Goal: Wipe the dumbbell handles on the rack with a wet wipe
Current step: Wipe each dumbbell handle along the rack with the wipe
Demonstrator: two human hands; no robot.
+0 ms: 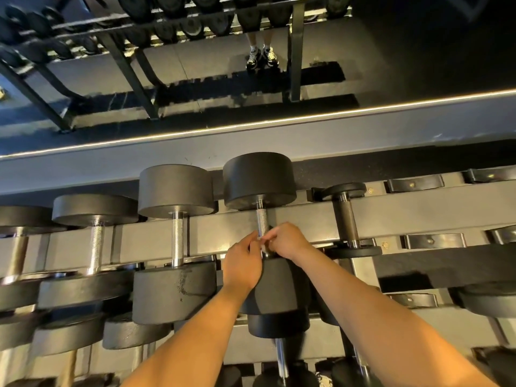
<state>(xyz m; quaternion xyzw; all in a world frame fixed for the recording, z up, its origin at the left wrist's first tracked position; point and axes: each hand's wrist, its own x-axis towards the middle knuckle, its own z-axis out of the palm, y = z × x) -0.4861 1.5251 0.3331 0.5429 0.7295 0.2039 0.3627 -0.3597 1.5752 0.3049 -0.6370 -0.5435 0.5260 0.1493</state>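
A large black dumbbell [259,180] lies on the top tier of the rack [405,213], its knurled chrome handle [262,219] running toward me. My left hand [243,263] and my right hand [287,241] meet at the near end of that handle, fingers pinched together around it. A small pale bit of wet wipe [260,239] shows between the fingertips; most of it is hidden. Both hands seem to hold the wipe against the handle.
Other dumbbells sit to the left [176,191] and a small one to the right [346,216]. Empty cradles [416,183] lie further right. Lower tiers hold more dumbbells [279,322]. A mirror behind the rack reflects another rack and a person's legs [262,57].
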